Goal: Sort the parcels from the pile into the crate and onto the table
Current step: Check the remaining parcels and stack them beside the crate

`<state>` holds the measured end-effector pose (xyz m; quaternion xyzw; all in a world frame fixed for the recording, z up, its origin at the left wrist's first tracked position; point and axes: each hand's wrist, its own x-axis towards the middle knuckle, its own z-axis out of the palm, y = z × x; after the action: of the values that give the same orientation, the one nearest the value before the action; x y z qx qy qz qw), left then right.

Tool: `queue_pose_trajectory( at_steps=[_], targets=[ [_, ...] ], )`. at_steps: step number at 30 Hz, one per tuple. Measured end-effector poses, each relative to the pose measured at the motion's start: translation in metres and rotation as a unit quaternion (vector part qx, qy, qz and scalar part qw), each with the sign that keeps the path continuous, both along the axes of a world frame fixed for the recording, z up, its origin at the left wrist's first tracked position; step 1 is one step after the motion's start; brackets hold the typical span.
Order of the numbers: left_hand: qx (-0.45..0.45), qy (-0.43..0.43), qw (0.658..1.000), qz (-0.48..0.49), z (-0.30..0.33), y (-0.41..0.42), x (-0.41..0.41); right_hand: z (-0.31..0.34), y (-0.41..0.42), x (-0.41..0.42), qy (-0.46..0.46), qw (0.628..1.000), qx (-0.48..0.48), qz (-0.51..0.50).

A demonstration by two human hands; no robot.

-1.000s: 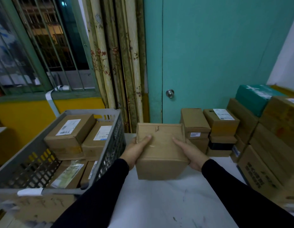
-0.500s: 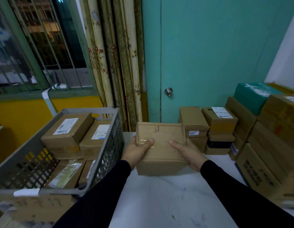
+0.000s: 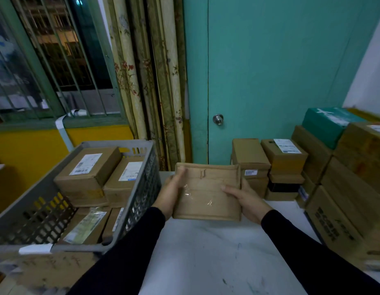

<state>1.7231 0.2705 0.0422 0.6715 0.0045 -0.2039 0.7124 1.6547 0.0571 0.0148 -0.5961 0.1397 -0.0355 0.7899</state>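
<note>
A white marbled desk [image 3: 216,258] is seen across the lower centre of the frame. At the lower left, a grey slotted plastic crate [image 3: 140,201] is filled with labelled cardboard parcels [image 3: 89,173]. Along the right edge, a pile of cardboard boxes [image 3: 351,188] is stacked on the desk, with a teal box [image 3: 327,124] on top at the upper right. At the centre, a plain brown cardboard parcel [image 3: 208,192], partly taped, is held above the desk, just beside the crate. It is clasped at its left side by the left hand [image 3: 170,194] and at its right side by the right hand [image 3: 246,199]; each grip is curled round the parcel's edge, thumb on top.
</note>
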Motion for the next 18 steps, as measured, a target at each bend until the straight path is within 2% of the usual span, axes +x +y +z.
queue_pose_trajectory(
  at_steps=[3, 5, 11, 15, 18],
  targets=[
    [-0.06, 0.05, 0.996, 0.043, 0.003, 0.005, 0.008, 0.003, -0.003, 0.003, 0.02, 0.996, 0.091, -0.017],
    [-0.083, 0.077, 0.993, 0.019, 0.006, 0.008, 0.007, 0.003, -0.005, 0.004, 0.048, 0.992, 0.114, -0.033],
    [-0.014, 0.112, 0.994, 0.0, 0.001, 0.01, 0.001, 0.0, -0.004, 0.005, 0.053, 0.994, 0.096, -0.008],
    [-0.028, 0.067, 0.997, -0.039, 0.001, 0.01, 0.0, 0.004, 0.001, 0.0, 0.048, 0.996, 0.068, 0.033],
    [-0.035, 0.041, 0.998, -0.042, -0.001, 0.007, -0.002, 0.003, 0.007, -0.001, 0.031, 0.999, 0.013, 0.025]
  ],
)
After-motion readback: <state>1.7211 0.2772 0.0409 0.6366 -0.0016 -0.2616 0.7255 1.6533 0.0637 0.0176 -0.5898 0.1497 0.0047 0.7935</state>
